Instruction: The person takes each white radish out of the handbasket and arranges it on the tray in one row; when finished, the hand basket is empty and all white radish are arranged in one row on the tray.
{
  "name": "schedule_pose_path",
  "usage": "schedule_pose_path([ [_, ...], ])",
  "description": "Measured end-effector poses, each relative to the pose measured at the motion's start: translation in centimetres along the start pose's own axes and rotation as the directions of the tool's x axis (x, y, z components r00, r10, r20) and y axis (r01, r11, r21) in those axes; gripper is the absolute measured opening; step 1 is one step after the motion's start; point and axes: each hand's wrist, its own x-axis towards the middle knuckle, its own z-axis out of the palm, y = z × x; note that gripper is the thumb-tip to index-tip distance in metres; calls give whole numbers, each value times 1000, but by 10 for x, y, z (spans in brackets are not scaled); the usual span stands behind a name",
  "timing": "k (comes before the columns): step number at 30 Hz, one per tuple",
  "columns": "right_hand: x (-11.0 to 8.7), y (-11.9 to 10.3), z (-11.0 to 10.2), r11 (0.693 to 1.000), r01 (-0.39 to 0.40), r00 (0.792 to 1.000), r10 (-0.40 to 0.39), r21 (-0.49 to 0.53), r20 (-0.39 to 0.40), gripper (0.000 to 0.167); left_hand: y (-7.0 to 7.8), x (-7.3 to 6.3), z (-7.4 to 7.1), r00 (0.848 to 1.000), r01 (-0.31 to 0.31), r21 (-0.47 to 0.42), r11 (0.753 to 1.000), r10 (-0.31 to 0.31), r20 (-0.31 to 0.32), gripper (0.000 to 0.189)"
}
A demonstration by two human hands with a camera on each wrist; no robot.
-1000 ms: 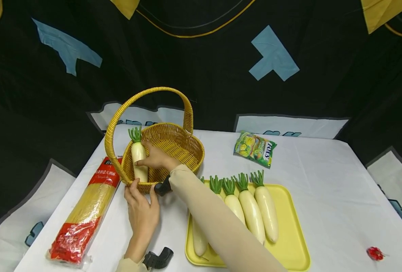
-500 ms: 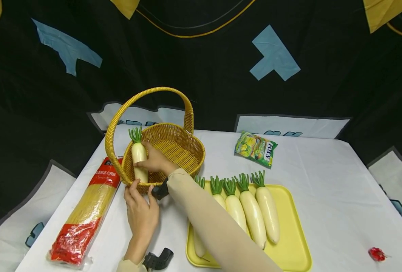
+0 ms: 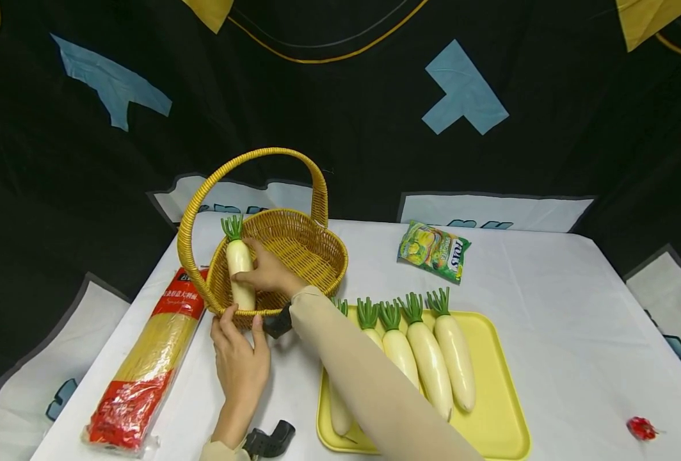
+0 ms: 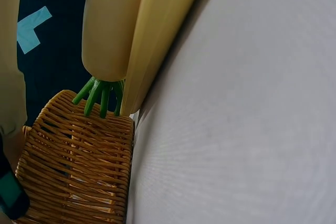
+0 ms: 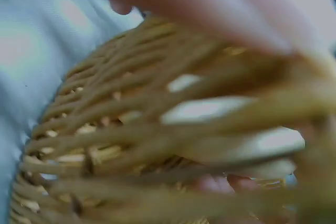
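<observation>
In the head view a white radish (image 3: 240, 264) with green stalks leans upright at the left inside a yellow wicker basket (image 3: 340, 275). My right hand (image 3: 268, 269) grips it from its right side, thumb across the front. My left hand (image 3: 241, 365) lies outside the basket, fingertips touching the front rim, the fingers fairly straight and the thumb spread. More white radishes (image 3: 454, 358) lie side by side on a yellow tray (image 3: 498, 410), partly hidden by my right sleeve. The left wrist view shows the basket's woven side (image 4: 79, 161); the right wrist view looks blurrily through the weave (image 5: 121, 129).
A red and yellow spaghetti packet (image 3: 150, 358) lies left of the basket. Behind the tray is a green snack bag (image 3: 434, 251). A small red object (image 3: 641, 428) sits at the far right of the white table (image 3: 571, 320). The basket's tall handle (image 3: 248, 157) arches above it.
The radish in my right hand has shifted slightly to the right inside the basket. My left hand has stayed at the front rim.
</observation>
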Motion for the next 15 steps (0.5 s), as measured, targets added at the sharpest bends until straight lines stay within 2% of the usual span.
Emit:
schedule_pose_path([
  [6,-6,1,-18,997,17,999,-14,79,-33,76,1,-1,1,1000,7,-4,1000,-6,18,50],
  [15,-25,-4,-60,994,59,996,-52,90,-74,73,0,0,0,1000,10,-9,1000,-10,27,51],
])
